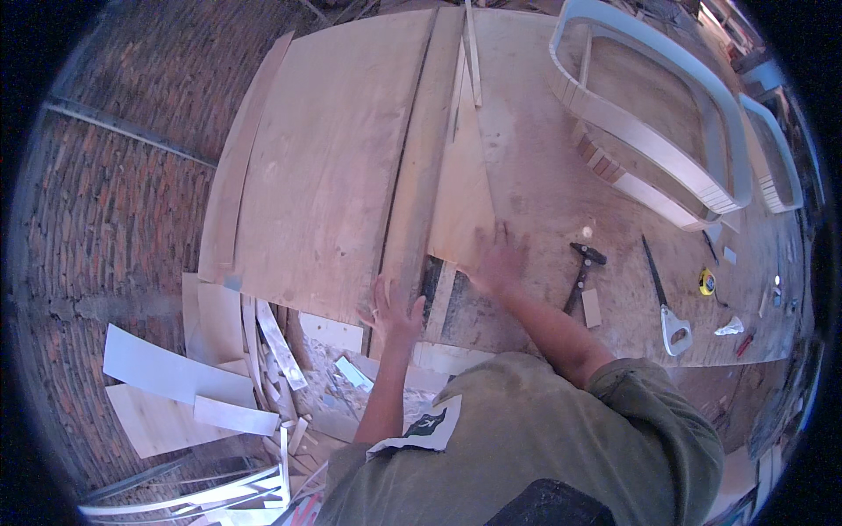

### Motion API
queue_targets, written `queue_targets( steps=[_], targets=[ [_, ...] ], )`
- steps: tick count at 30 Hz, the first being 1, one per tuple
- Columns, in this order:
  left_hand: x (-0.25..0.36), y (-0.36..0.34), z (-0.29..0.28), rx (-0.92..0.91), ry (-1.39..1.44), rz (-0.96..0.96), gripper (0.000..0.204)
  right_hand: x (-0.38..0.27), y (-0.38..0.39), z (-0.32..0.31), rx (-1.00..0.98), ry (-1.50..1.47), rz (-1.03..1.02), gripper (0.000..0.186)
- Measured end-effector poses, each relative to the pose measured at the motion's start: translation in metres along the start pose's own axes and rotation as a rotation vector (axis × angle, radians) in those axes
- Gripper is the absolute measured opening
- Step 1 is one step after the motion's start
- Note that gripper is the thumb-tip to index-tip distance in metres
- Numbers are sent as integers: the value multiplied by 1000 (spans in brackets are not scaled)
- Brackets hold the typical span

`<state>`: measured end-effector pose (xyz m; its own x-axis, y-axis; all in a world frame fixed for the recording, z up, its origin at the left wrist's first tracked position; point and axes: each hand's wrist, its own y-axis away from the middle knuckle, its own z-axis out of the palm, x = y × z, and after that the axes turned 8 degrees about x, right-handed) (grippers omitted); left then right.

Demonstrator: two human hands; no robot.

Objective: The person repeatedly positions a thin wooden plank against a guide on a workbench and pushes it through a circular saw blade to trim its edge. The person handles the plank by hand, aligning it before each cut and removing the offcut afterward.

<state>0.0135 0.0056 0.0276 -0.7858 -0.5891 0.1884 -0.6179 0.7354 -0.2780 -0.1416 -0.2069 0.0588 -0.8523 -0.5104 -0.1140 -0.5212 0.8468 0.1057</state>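
My left hand (pixel 392 313) rests with its fingers spread on the near end of a long, narrow board (pixel 423 167). That board lies lengthwise along the edge of a large plywood sheet (pixel 324 149), and a dark gap runs between them. Beside it on the right is a tapered piece of thin plywood (pixel 465 197). My right hand (pixel 500 261) lies over this piece's near right corner, its fingers stretched out and slightly blurred. A thin wood strip (pixel 474 61) sits at the far end of the tapered piece.
On the worktable (pixel 526 158) to the right are a hammer (pixel 582 273), a small wood block (pixel 591 309), a handsaw (pixel 667 302) and a yellow tape measure (pixel 706 280). Curved wooden frames (pixel 649 149) stand at the far right. Offcuts (pixel 180 368) pile up at the lower left, near a brick surface (pixel 114 210).
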Motion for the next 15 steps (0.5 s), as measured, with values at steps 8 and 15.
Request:
queue_targets(
  steps=[8, 15],
  targets=[
    [-14, 56, -16, -16, 42, -205, 91, 9, -36, -7, 41, -12, -6, 98],
    [-17, 70, -2, -18, 22, -205, 97, 15, -71, -1, 101, -22, 39, 96]
  ],
)
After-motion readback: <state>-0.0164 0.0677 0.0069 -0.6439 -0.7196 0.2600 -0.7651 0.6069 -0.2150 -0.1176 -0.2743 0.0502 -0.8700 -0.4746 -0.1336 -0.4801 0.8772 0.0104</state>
